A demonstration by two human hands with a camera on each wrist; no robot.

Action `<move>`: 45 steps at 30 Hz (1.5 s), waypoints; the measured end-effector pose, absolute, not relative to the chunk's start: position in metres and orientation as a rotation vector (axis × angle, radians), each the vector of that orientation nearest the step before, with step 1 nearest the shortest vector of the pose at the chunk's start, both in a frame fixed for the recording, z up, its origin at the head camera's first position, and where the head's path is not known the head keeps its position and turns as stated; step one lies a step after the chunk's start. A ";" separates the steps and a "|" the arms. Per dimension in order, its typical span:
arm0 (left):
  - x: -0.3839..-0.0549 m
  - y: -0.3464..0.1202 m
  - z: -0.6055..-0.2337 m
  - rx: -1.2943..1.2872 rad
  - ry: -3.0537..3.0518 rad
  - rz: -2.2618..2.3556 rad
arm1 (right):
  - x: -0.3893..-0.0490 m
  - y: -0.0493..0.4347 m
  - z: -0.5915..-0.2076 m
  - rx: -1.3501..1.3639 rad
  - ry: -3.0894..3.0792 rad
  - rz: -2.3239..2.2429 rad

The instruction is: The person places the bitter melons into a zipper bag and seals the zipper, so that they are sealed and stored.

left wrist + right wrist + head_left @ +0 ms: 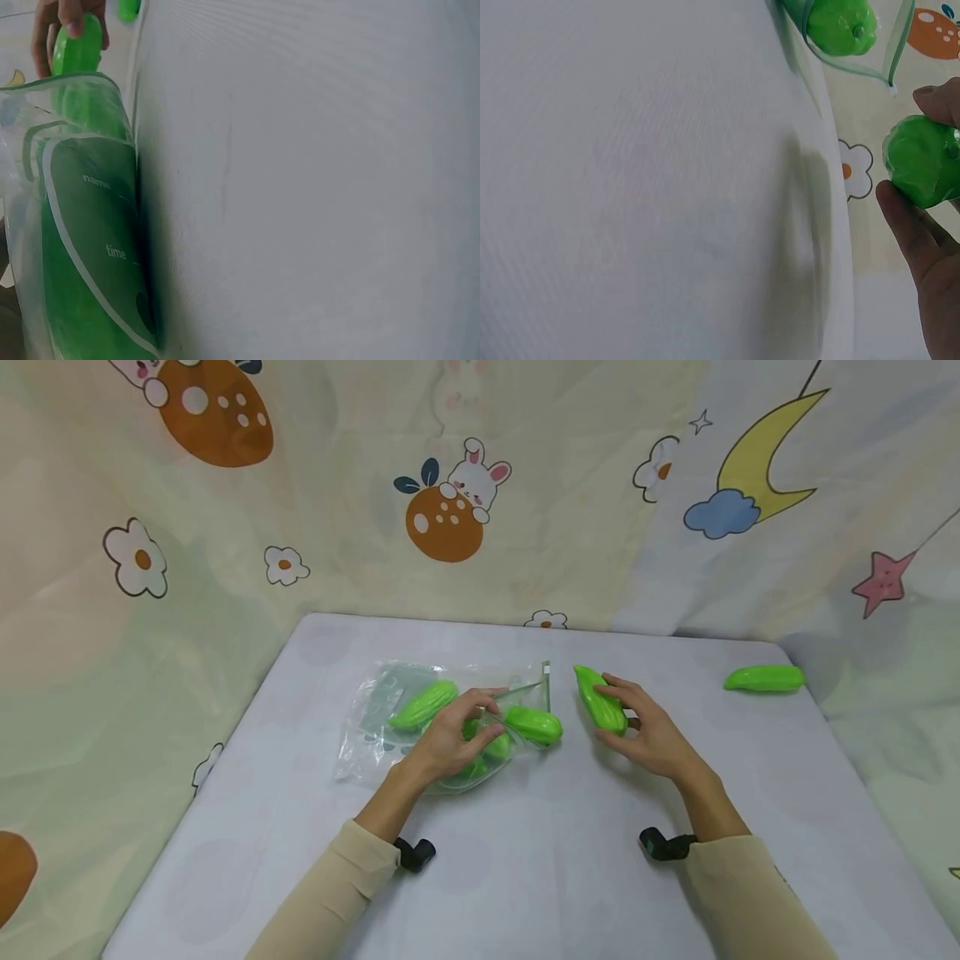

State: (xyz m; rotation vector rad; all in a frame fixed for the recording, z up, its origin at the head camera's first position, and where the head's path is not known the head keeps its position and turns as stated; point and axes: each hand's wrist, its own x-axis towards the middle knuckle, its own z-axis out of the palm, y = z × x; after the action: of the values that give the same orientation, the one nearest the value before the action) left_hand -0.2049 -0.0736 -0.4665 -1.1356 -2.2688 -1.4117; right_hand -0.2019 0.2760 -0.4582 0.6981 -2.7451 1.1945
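Observation:
A clear zip bag with a green print lies on the table, several shiny green bitter gourds inside. My left hand pinches the bag's upper layer near its mouth, where one bitter gourd lies with its blunt end toward the opening. To the right, my right hand holds another ridged bitter gourd between thumb and fingers, pointed end away from me. In the right wrist view, the held gourd shows its blunt end, apart from the bag. The left wrist view shows the printed bag close up; little of the left hand appears there.
One more bitter gourd lies at the table's far right edge. The white-covered table meets a patterned cloth backdrop behind and at both sides. A dark wrist camera sits at the left cuff, another camera at the right.

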 end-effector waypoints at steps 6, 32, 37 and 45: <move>-0.206 -0.072 -0.466 -1.132 -2.276 -1.401 | -0.203 0.268 -0.456 0.733 -2.762 1.262; -0.206 -0.070 -0.468 -1.096 -2.235 -1.445 | -0.199 0.248 -0.465 0.825 -2.784 1.433; -0.206 -0.070 -0.468 -1.102 -2.239 -1.445 | -0.199 0.244 -0.467 0.842 -2.780 1.435; -0.206 -0.067 -0.466 -1.113 -2.219 -1.447 | -0.201 0.239 -0.467 0.848 -2.772 1.435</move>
State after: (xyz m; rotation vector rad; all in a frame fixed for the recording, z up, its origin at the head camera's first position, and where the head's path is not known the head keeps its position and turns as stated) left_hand -0.2055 -0.0675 -0.4663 -1.1128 -2.2193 -1.4471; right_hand -0.2008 0.2393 -0.4670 0.8480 -2.7717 1.4352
